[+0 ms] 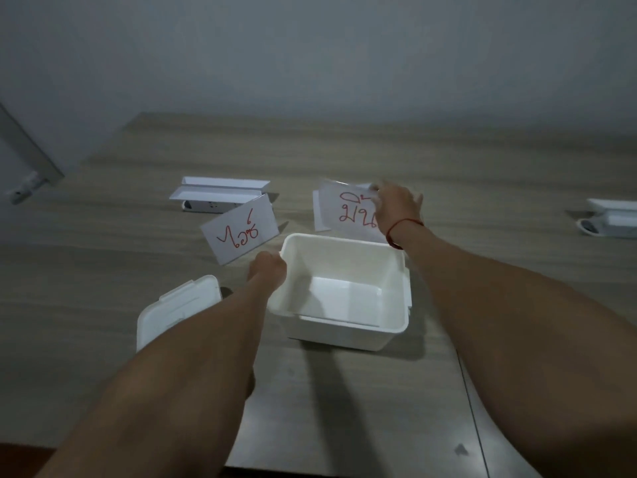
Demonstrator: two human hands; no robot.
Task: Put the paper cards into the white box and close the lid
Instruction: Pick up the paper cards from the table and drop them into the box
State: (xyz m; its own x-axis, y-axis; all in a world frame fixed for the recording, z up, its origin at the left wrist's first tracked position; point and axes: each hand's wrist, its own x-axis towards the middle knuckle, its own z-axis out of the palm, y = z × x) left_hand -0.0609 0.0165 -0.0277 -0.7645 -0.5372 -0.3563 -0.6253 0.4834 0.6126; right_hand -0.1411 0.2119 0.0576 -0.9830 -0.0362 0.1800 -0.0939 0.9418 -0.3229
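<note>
An open white box (393, 326) stands in the middle of the wooden table, with nothing but its bare floor showing inside. Its white lid (172, 307) lies flat to the left, partly under my left forearm. My left hand (267, 270) holds up a paper card (239, 231) with red writing, just left of the box's far corner. My right hand (396, 210) grips a second card (348, 212) with red writing, tilted above the box's far edge. Another white card (319, 215) lies on the table behind it.
Two white power strips with open covers lie on the table: one at the back left (217, 196), one at the right edge (610, 219). A grey wall rises behind the table. A seam in the tabletop (472, 401) runs along the right.
</note>
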